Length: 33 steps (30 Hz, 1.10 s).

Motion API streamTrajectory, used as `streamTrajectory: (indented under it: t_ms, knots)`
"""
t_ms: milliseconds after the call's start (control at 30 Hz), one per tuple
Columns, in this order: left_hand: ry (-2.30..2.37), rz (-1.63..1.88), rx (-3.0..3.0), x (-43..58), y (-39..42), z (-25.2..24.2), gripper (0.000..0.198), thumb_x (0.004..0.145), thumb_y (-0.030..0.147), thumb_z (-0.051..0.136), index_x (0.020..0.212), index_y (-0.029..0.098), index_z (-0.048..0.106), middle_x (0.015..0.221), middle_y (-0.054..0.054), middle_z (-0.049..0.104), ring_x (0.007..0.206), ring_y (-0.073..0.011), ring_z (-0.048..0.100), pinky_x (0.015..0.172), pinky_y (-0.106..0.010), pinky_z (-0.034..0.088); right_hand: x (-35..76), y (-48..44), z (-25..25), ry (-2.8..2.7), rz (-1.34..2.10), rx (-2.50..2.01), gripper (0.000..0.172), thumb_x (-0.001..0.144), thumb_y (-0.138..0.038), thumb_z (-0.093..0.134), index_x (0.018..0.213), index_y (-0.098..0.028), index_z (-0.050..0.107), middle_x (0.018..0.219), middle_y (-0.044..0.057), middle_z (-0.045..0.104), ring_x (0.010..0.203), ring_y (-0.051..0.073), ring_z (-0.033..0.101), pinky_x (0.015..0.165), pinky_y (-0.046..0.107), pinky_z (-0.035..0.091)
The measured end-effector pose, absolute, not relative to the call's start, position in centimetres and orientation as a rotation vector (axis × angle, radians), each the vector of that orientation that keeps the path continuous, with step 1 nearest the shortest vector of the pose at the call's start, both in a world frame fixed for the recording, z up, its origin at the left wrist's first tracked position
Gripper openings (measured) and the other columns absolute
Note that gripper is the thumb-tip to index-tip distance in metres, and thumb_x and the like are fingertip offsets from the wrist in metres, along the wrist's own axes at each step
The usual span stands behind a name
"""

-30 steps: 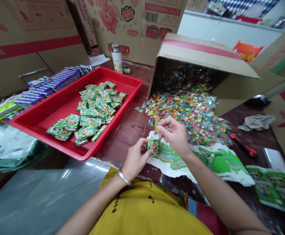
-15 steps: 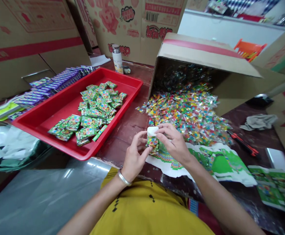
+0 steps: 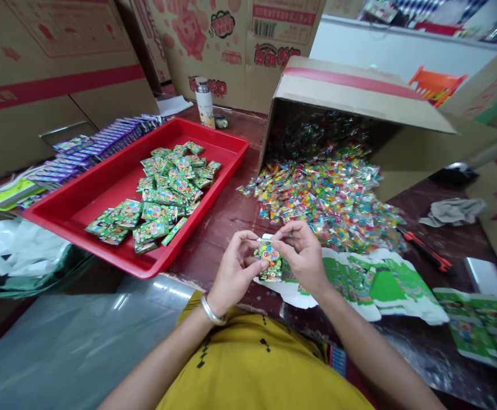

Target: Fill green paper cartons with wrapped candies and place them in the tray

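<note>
Both my hands hold one small green printed box [image 3: 269, 261] just above the table's near edge. My left hand [image 3: 235, 270] pinches its left side, a metal bangle on the wrist. My right hand [image 3: 302, 253] grips its top and right side with fingertips closed. Under the hands lie flat green box blanks [image 3: 359, 279]. Beyond them a pile of small colourful candy packets [image 3: 329, 196] spills from a tipped cardboard box [image 3: 351, 91]. To the left stands a red tray [image 3: 81, 199] holding several finished green boxes [image 3: 163, 188].
Purple packs [image 3: 90, 145] are stacked behind the tray. A flask [image 3: 204, 102] and a small cup [image 3: 220, 121] stand at the back. An orange-handled cutter [image 3: 423, 250] and a grey cloth [image 3: 451, 210] lie to the right. Large cartons [image 3: 60, 68] line the walls. A clear plastic sheet [image 3: 73, 341] lies lower left.
The white flap that stood up on the small box half a second ago is now folded down. Both hands drew slightly closer to me, still on the box.
</note>
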State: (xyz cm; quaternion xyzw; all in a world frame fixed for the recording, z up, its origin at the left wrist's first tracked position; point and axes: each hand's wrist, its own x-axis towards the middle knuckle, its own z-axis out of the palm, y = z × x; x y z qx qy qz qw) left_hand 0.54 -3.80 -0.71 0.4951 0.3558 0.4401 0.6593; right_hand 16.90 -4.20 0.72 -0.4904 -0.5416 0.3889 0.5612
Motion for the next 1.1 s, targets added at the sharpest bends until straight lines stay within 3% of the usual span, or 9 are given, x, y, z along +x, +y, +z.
streamTrajectory:
  t_ms: [100,300,533,700,767,833,867,967,1100]
  knots:
    - [0.866,1.020,1.174,0.3,-4.0,-0.7,0.044,0.078,0.023,0.074,0.113,0.024,0.047,0.106,-0.004,0.057,0.095,-0.0168,0.061,0.076,-0.025,0.054,17.2,-3.7,1.2,-1.331,1.031,-1.186,0.020,0.080,-0.034,0.073,0.077,-0.022,0.058,0.081,0.001,0.063,0.076,0.016,0.061,0.068,0.028,0.052]
    - [0.873,0.954,1.293,-0.3,-4.2,0.0,0.043,0.084,0.022,0.067,0.123,0.024,0.049,0.113,-0.007,0.062,0.103,-0.0207,0.063,0.087,-0.032,0.055,18.3,-2.5,2.0,-1.365,1.198,-1.273,0.019,0.076,-0.034,0.077,0.076,-0.019,0.067,0.078,0.002,0.067,0.072,0.016,0.061,0.066,0.028,0.049]
    - [0.859,0.904,1.303,-0.7,-4.1,0.1,0.046,0.086,0.022,0.064,0.131,0.024,0.055,0.118,-0.009,0.064,0.101,-0.0222,0.064,0.083,-0.031,0.055,17.7,-3.1,2.3,-1.515,0.997,-1.254,0.024,0.086,-0.034,0.067,0.066,-0.020,0.063,0.078,0.002,0.067,0.075,0.017,0.062,0.072,0.032,0.049]
    - [0.897,0.868,1.320,-1.2,-4.3,0.0,0.034,0.086,0.024,0.064,0.119,0.022,0.061,0.108,-0.007,0.068,0.095,-0.0211,0.066,0.080,-0.030,0.055,17.4,-4.9,2.3,-1.638,0.868,-1.233,0.017,0.092,-0.032,0.059,0.085,-0.024,0.072,0.100,0.006,0.069,0.096,0.021,0.064,0.087,0.037,0.050]
    - [0.993,0.898,1.463,-2.9,-3.6,0.9,0.033,0.086,0.025,0.063,0.120,0.023,0.061,0.105,-0.006,0.068,0.090,-0.0202,0.067,0.081,-0.031,0.055,18.9,-4.6,2.3,-1.635,0.919,-1.260,0.019,0.093,-0.034,0.058,0.104,-0.026,0.071,0.107,0.006,0.069,0.097,0.021,0.065,0.081,0.035,0.053]
    - [1.216,1.043,1.717,-6.0,-2.0,2.3,0.037,0.085,0.026,0.065,0.122,0.025,0.061,0.109,-0.006,0.068,0.088,-0.0194,0.067,0.084,-0.033,0.054,21.0,-3.6,2.1,-1.556,0.885,-1.378,0.031,0.092,-0.036,0.058,0.120,-0.025,0.063,0.105,0.006,0.069,0.088,0.019,0.066,0.068,0.031,0.053]
    - [1.390,1.127,1.870,-7.8,-0.8,3.1,0.039,0.085,0.026,0.066,0.123,0.025,0.061,0.112,-0.006,0.066,0.087,-0.0190,0.066,0.085,-0.035,0.053,22.1,-3.0,2.0,-1.533,0.815,-1.469,0.030,0.092,-0.036,0.058,0.119,-0.024,0.063,0.099,0.005,0.070,0.082,0.019,0.065,0.064,0.030,0.051]
    - [1.942,1.113,2.167,-12.7,2.7,4.9,0.045,0.083,0.027,0.068,0.127,0.026,0.060,0.112,-0.005,0.065,0.083,-0.0205,0.062,0.087,-0.046,0.050,24.1,-1.2,1.0,-1.783,0.684,-1.674,0.016,0.090,-0.033,0.059,0.090,-0.021,0.070,0.083,0.003,0.069,0.070,0.017,0.062,0.064,0.029,0.047]
    - [1.759,1.059,2.409,-12.1,3.7,3.5,0.084,0.075,0.033,0.078,0.147,0.022,0.038,0.133,-0.015,0.055,0.120,-0.0357,0.052,0.103,-0.055,0.041,22.8,0.5,-0.7,-2.125,0.598,-1.819,0.019,0.090,-0.039,0.060,0.090,-0.023,0.072,0.092,0.004,0.069,0.082,0.020,0.064,0.071,0.030,0.046]
